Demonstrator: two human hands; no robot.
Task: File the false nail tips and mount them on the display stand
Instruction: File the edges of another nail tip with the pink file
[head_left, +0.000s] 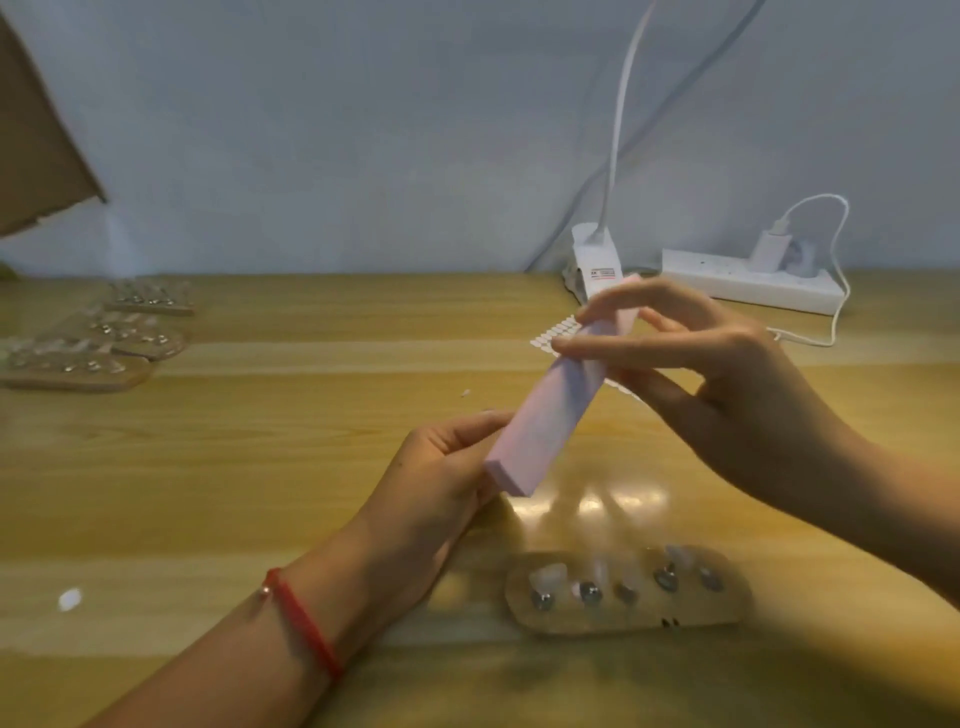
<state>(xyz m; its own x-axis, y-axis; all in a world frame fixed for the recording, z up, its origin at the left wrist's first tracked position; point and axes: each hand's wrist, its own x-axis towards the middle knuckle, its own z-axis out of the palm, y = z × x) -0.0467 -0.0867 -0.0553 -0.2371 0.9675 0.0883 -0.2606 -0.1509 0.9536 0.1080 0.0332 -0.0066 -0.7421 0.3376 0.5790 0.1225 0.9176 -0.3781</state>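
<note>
Biggest risk I could see: the pink rectangular foam buffing block (550, 410) hung in the air, up and behind the oval wooden display stand (628, 618), held only at its two ends. If the filing stroke got pushy, the block could twist out. A tip that small could also pop loose and skitter across the light wooden table (260, 467). A small white bit (70, 597) lay well left of the stand.

The left hand (441, 467) had its fingers curled round the block's lower end. The right hand (727, 384) pinched the upper end, fingertips (569, 345) fairly straight across the top, thumb underneath. Whether a tip sat under those fingertips, honestly couldn't tell, too blurry. A couple of clear false nail tips (543, 574) sat on the stand's studs, well below both hands.
</note>
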